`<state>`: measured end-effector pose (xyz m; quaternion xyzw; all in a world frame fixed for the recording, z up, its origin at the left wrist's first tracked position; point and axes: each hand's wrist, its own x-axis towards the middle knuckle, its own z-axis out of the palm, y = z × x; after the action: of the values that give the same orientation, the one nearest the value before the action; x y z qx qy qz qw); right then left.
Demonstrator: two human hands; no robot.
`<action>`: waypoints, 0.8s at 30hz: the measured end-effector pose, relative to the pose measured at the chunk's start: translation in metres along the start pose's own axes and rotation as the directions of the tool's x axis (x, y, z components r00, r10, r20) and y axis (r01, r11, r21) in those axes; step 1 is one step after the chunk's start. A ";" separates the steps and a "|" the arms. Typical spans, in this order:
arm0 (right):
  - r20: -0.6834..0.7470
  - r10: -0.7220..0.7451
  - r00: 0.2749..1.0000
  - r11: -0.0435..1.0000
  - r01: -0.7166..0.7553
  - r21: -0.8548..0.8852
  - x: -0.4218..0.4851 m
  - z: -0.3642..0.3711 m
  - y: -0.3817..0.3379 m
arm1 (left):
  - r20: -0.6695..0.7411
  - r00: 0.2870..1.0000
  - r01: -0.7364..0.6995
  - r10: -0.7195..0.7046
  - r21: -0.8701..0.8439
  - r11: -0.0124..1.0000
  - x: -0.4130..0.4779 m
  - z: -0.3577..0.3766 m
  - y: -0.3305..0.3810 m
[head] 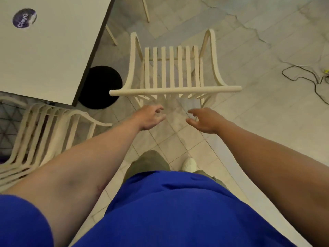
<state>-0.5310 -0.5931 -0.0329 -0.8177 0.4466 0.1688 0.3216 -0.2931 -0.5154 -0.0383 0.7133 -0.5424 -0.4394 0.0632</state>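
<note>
A cream slatted chair point(175, 90) stands on the tiled floor straight ahead, its top back rail running across the view toward me. My left hand point(151, 117) and my right hand point(203, 120) reach forward side by side just below that rail. Both have loosely spread fingers, hold nothing, and do not touch the chair. The chair's front legs are hidden under its seat.
A white table point(53, 50) with a dark edge and a round sticker fills the upper left, above its black round base point(101, 87). Stacked cream chairs point(41, 132) stand at the left. A black cable point(306, 79) lies on the floor at the right.
</note>
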 end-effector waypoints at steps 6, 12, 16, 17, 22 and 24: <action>-0.342 -0.278 0.898 0.956 0.223 -0.192 0.054 -0.046 0.004 | -0.372 0.881 -0.217 0.291 0.229 0.949 0.032 -0.041 0.001; 0.052 -0.067 0.996 0.946 0.080 -0.314 0.108 -0.063 0.005 | -0.044 0.999 0.002 0.020 0.455 0.890 0.074 -0.082 -0.021; 0.205 0.044 0.978 0.957 0.017 -0.289 0.128 -0.064 0.009 | 0.174 0.974 0.039 -0.145 0.501 0.865 0.095 -0.096 -0.031; 0.219 0.061 0.974 0.959 0.004 -0.284 0.130 -0.064 0.010 | 0.204 0.968 0.027 -0.148 0.499 0.866 0.100 -0.098 -0.032; 0.244 0.109 0.964 0.962 -0.040 -0.271 0.134 -0.068 0.024 | 0.316 0.939 -0.039 -0.135 0.489 0.871 0.116 -0.093 -0.036; 0.238 0.138 0.961 0.955 -0.066 -0.287 0.133 -0.068 0.034 | 0.330 0.935 -0.048 -0.131 0.483 0.874 0.120 -0.090 -0.034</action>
<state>-0.4879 -0.7356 -0.0703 -0.8015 0.4156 0.3499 0.2497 -0.2028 -0.6361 -0.0705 0.6272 -0.6216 -0.4117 -0.2251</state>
